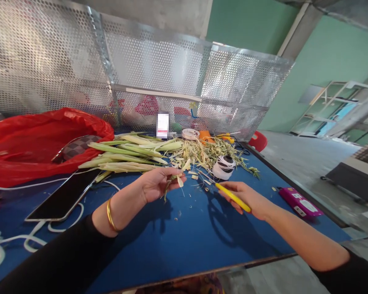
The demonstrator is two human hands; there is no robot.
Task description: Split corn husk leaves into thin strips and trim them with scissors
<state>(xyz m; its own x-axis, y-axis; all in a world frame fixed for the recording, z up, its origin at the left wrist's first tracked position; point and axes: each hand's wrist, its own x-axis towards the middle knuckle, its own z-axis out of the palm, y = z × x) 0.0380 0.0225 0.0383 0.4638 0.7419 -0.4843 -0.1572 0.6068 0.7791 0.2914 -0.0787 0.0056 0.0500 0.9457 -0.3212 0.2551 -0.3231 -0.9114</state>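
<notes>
My left hand [158, 182] pinches a short green stalk piece [171, 182] above the blue table [184, 232]. My right hand [244, 198] grips a yellow-handled knife [233, 197], its thin blade pointing left toward the stalk piece. The two hands are a short way apart. A pile of long pale green stalks [125, 157] lies just behind my left hand. Trimmed peelings [207, 153] are heaped behind my right hand.
A red plastic bag [33, 143] sits at the back left, a phone [64, 196] with white cable beside it. A striped tape roll [223, 167] lies by the peelings, a pink packet [299, 202] at the right edge. A perforated metal screen [141, 77] walls the table's far side.
</notes>
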